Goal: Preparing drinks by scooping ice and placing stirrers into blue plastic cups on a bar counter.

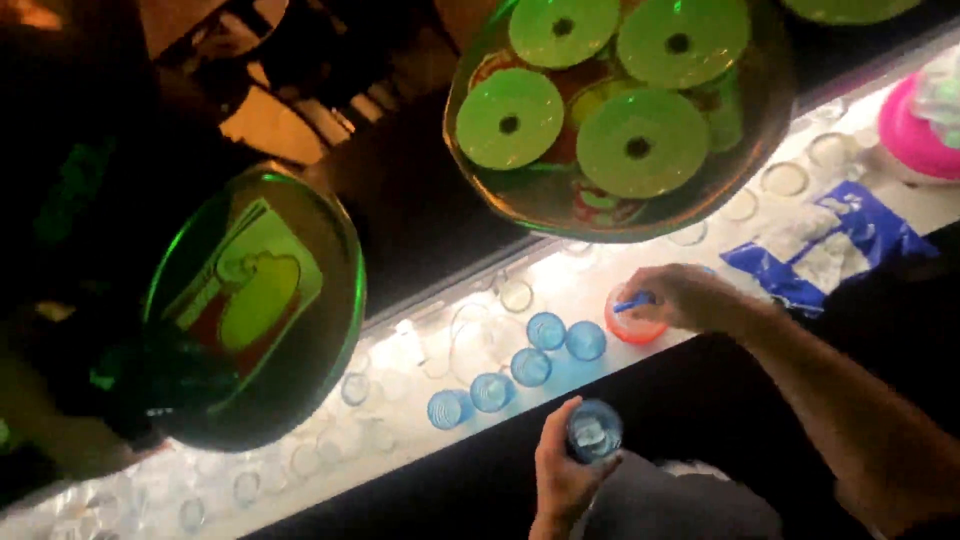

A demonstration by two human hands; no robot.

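Blue glass fills the left hand (562, 472), whose grip is clenched around a small blue tumbler (594, 432) held upright off the near edge of the glowing white tabletop (590, 285); pale lumps that look like ice sit inside it. The right hand (680, 297) reaches over the tabletop, its grip pinched on a short blue scoop (632, 301) that dips into a low orange-red cup (632, 322) standing on the lit surface; what lies in that cup cannot be made out. Just left of the orange-red cup, five more blue tumblers (530, 366) stand in a loose curve on the tabletop, close together, their contents unclear. Clear empty-looking glasses (785, 179) line the far edge of the tabletop and scatter toward the lower left. A blue and white bag (870, 235) lies flat to the right of the right hand, and a pink round container (910, 130) sits at the far right edge. Above the tabletop hangs a large round tray (760, 120) carrying green discs (640, 142) with dark centre holes, and a second round tray (345, 300) with a green-lit rim sits to the left, tilted.
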